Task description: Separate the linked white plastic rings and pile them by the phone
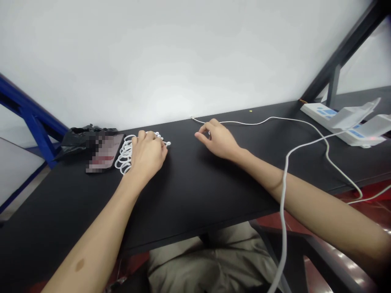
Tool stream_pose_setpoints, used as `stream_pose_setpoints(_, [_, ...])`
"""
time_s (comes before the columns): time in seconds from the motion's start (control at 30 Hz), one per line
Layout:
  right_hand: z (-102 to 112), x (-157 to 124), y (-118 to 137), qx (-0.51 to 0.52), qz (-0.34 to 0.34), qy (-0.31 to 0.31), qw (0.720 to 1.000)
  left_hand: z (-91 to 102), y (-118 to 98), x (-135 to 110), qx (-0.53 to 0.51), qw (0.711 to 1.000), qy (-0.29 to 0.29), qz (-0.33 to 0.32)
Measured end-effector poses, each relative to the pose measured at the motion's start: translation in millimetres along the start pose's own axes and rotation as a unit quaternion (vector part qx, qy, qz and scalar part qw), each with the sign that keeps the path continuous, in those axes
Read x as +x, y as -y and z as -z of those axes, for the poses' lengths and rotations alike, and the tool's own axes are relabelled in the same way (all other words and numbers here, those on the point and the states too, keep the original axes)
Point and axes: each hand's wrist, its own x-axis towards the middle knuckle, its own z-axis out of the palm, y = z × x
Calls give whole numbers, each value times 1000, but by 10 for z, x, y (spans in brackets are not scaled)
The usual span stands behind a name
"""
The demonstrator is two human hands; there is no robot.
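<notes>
My left hand rests palm down on a black table, its fingers curled over a coiled bundle of white cable. A little to the right, my right hand lies on the table with its fingers loosely bent near a thin white cable that runs along the back edge. Whether the right fingers pinch that cable is hidden by the hand. A second white cable crosses my right forearm and hangs off the table's front edge.
A phone lies flat left of the coil, with a crumpled black bag behind it. A white power strip with adapters sits at the far right. A white wall backs the table; blue and black frame bars stand at both sides.
</notes>
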Motion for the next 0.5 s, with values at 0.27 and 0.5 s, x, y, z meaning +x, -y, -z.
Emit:
stream_pose_setpoints(0.27, [-98, -127, 266, 269, 32, 87, 959, 63, -316, -47, -569, 813, 124, 22])
stream_pose_setpoints(0.5, [-38, -120, 264, 388, -6, 201, 899, 44, -359, -66, -672, 712, 203, 29])
